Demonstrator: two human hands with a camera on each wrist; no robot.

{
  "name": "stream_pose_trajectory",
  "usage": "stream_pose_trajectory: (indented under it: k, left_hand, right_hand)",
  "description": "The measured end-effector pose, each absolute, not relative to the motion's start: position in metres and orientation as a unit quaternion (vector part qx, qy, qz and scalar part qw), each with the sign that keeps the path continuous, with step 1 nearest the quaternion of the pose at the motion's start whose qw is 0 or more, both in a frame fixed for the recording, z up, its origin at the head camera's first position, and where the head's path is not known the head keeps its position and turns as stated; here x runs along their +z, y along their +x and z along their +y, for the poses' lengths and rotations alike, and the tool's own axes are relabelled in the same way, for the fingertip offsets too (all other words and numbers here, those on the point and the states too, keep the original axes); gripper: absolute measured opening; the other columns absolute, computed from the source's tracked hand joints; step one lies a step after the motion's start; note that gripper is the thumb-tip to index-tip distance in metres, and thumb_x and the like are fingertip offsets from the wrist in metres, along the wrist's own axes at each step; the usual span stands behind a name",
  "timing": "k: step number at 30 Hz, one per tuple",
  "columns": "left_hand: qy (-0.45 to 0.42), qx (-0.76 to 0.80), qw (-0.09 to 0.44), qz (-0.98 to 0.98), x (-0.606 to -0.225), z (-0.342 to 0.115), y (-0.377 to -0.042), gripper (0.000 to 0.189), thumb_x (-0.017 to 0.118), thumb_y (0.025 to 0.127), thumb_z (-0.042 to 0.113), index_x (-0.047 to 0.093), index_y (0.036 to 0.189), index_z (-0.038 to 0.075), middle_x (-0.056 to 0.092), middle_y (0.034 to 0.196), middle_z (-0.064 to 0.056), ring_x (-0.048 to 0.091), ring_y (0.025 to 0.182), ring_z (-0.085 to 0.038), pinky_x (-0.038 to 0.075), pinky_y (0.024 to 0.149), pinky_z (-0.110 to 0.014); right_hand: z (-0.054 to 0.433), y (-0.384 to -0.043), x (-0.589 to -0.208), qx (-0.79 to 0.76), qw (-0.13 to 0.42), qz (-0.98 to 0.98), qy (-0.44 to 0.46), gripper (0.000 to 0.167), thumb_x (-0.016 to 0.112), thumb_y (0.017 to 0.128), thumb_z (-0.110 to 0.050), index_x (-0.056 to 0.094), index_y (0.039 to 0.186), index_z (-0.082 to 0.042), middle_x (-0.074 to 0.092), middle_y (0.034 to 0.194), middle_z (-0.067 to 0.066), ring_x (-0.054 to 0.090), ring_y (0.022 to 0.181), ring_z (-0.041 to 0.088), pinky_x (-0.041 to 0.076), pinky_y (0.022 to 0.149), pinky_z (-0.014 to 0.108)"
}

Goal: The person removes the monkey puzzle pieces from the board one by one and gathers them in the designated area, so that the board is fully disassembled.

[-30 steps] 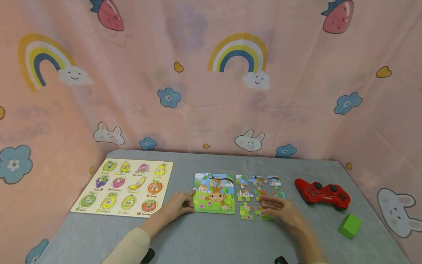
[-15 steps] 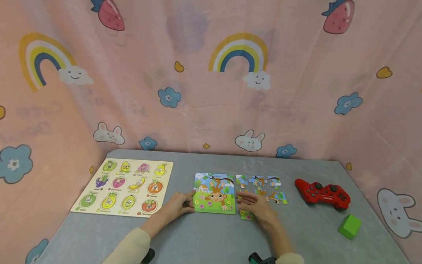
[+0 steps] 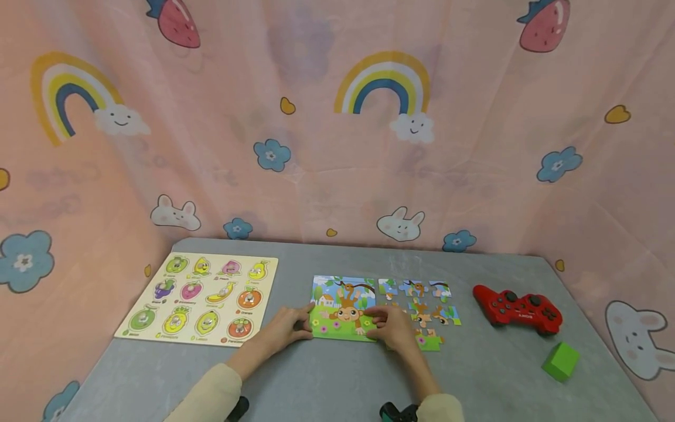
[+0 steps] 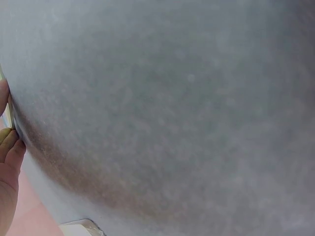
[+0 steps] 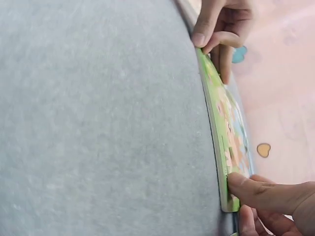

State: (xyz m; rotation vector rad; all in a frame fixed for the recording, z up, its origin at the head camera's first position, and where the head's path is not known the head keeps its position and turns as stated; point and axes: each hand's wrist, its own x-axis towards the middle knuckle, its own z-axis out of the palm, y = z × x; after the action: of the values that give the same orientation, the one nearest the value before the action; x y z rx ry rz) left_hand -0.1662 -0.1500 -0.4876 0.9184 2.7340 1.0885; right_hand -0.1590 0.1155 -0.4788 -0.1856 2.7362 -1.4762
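A puzzle board (image 3: pixel 337 296) with a monkey picture lies on the grey table. My left hand (image 3: pixel 287 326) holds its left edge, thumb toward the near corner. In the right wrist view the left hand (image 5: pixel 224 27) has its thumb on that corner and other fingers curled along the side. At the opposite edge, my right hand (image 3: pixel 394 327) grips the board, its thumb over the near right corner. Loose jigsaw pieces (image 3: pixel 413 288) with matching monkey artwork lie just right of the board; my right hand and wrist hide some. The left wrist view catches only the left fingers (image 4: pixel 12 150).
A cream fruit-picture board (image 3: pixel 197 299) lies at the left of the table (image 3: pixel 316 381). Over on the right are a red game controller (image 3: pixel 519 309) and a green block (image 3: pixel 561 361). A pink patterned curtain (image 3: pixel 337 193) hangs behind the table.
My right hand has moved left from over the loose pieces to the board's right edge, uncovering pieces on the right. My left hand has stayed at the left edge.
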Motion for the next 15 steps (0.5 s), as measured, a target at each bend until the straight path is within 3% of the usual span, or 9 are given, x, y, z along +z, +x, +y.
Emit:
stream_pose_trajectory:
  k: [5, 12, 15]
  left_hand:
    - [0.301, 0.354, 0.028, 0.885, -0.4878, -0.1503, -0.1669, 0.013, 0.075, 0.08, 0.007, 0.066, 0.071, 0.008, 0.053, 0.13, -0.028, 0.06, 0.112, -0.035, 0.051, 0.084, -0.04]
    - [0.3, 0.349, 0.028, 0.887, -0.4891, -0.1501, -0.1669, 0.016, 0.076, 0.08, 0.008, 0.064, 0.069, 0.01, 0.054, 0.129, -0.027, 0.061, 0.11, -0.034, 0.051, 0.079, -0.032]
    - [0.3, 0.349, 0.025, 0.887, -0.4887, -0.1497, -0.1663, 0.015, 0.076, 0.079, 0.009, 0.064, 0.07, 0.01, 0.054, 0.129, -0.027, 0.06, 0.112, -0.034, 0.051, 0.081, -0.034]
  right_hand:
    - [0.1118, -0.1621, -0.4754, -0.432, 0.002, 0.897, -0.094, 0.034, 0.084, 0.063, 0.006, 0.073, 0.094, -0.002, 0.071, 0.09, 0.008, 0.06, 0.078, 0.021, 0.051, 0.067, 0.035]
    - [0.1102, -0.1644, -0.4766, -0.433, 0.012, 0.893, -0.119, 0.037, 0.085, 0.063, 0.004, 0.072, 0.097, -0.001, 0.07, 0.095, 0.009, 0.066, 0.09, 0.029, 0.054, 0.077, 0.038]
    - [0.111, -0.1667, -0.4773, -0.441, 0.019, 0.887, -0.138, 0.038, 0.085, 0.063, 0.006, 0.071, 0.098, 0.001, 0.07, 0.093, 0.011, 0.065, 0.08, 0.025, 0.054, 0.069, 0.035]
